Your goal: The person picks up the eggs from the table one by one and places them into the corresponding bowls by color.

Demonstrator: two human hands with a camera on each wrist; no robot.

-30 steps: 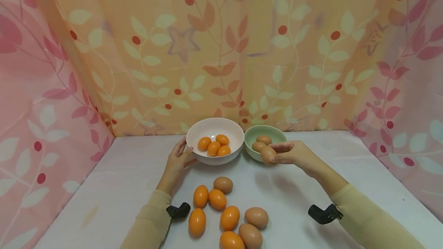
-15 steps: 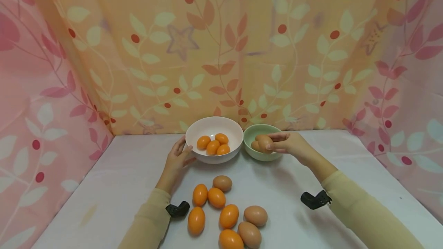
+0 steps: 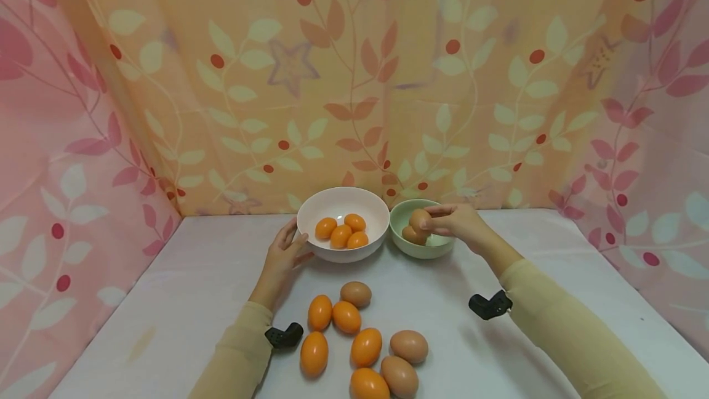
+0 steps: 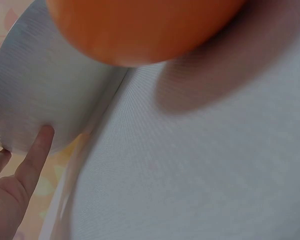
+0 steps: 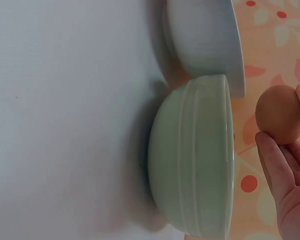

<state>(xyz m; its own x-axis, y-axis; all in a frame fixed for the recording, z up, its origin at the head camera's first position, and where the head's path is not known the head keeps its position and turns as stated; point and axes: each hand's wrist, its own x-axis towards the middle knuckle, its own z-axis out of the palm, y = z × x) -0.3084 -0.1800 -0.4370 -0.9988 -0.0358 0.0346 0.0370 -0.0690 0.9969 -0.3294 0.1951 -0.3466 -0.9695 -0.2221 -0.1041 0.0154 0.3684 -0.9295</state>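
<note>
My right hand (image 3: 458, 225) pinches a brown egg (image 3: 419, 220) between thumb and fingers above the green bowl (image 3: 422, 252). In the right wrist view, the held egg (image 5: 280, 114) is apart from the bowl's rim. Brown eggs (image 3: 411, 236) lie inside the green bowl, partly hidden behind the held one. My left hand (image 3: 279, 258) rests against the left side of the white bowl (image 3: 348, 256), which contains several orange eggs (image 3: 340, 236). In the left wrist view, an extended finger (image 4: 39, 146) touches the bowl's outer wall.
Several orange eggs (image 3: 314, 354) and brown eggs (image 3: 400, 377) lie loose on the white table (image 3: 210, 282) between my forearms. Both bowls stand side by side near the back edge, before a patterned curtain (image 3: 354, 79). Black wrist devices (image 3: 490, 306) sit on both sleeves.
My right hand has carried the brown egg from the green bowl's near rim up and left, over the bowl's interior. My left hand stays against the white bowl.
</note>
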